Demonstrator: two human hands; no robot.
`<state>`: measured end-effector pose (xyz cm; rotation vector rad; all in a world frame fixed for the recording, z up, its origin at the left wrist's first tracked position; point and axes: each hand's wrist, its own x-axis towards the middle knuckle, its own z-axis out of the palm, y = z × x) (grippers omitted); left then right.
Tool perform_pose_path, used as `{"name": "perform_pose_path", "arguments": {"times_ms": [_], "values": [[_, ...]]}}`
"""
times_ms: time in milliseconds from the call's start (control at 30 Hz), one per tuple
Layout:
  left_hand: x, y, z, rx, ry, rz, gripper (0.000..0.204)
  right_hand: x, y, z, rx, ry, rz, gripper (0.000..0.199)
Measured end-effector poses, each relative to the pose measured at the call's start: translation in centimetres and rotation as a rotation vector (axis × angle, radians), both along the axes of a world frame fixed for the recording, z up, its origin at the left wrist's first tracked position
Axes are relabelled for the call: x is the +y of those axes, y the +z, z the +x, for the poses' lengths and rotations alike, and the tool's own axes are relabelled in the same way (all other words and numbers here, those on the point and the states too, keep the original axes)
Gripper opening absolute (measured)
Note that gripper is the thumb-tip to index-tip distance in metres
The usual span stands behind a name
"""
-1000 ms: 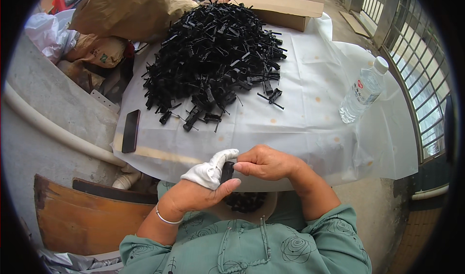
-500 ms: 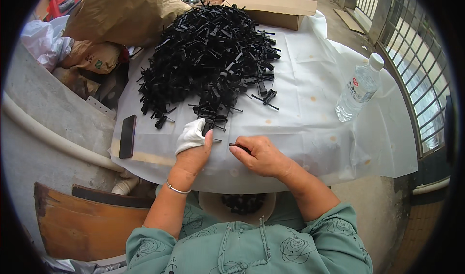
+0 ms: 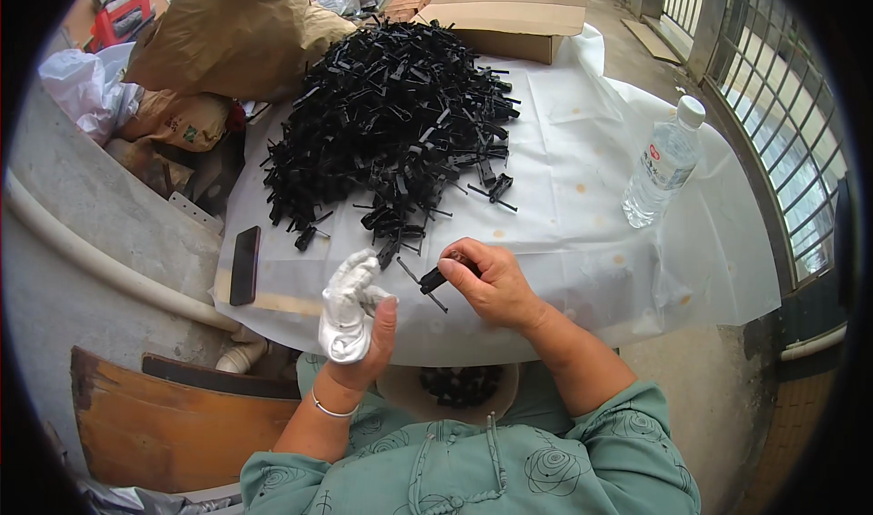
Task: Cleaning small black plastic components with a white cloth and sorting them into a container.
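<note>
A big heap of black plastic pieces (image 3: 391, 115) with thin prongs covers the middle of the table. Pinched in my right hand (image 3: 496, 283) is one such black plastic piece (image 3: 431, 281), its thin prongs pointing out to the left. Something dark also shows under those fingers, too hidden to name. My left hand (image 3: 350, 310), in a white glove that leaves the thumb bare, is open with its palm turned toward the right hand. Nothing shows in it. Just beyond it lie a few loose pieces at the heap's near edge.
A phone (image 3: 245, 266) lies on the left of the white table cover (image 3: 573, 233). A water bottle (image 3: 664, 165) stands at the right. Behind the heap are a cardboard box (image 3: 509, 24) and a brown paper bag (image 3: 232, 37). A bowl (image 3: 505, 392) of black bits sits below the table edge.
My left hand has drawn back from the heap's near edge and opened. A pronged black piece now shows in my right hand, which has moved slightly right.
</note>
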<state>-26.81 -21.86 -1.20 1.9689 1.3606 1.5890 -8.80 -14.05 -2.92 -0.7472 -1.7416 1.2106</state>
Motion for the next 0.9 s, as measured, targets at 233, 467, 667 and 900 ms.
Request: {"name": "perform_pose_path", "arguments": {"times_ms": [233,467,667,900], "values": [[0.7,1.4,0.0,-0.862,-0.479,-0.923,0.029,-1.2,-0.3,-1.0,0.123,0.154,0.146,0.016],[0.7,0.8,0.9,-0.438,-0.182,-0.646,0.030,-2.2,0.0,-1.1,0.030,0.050,0.390,0.017],[0.7,0.0,0.7,-0.356,-0.344,-0.616,0.026,-1.9,-0.2,-1.4,0.042,0.049,-0.180,0.021],[0.1,0.9,1.6,-0.321,-0.135,-0.673,0.030,-1.4,-0.1,-1.0,-0.010,0.169,-0.014,0.023]]}}
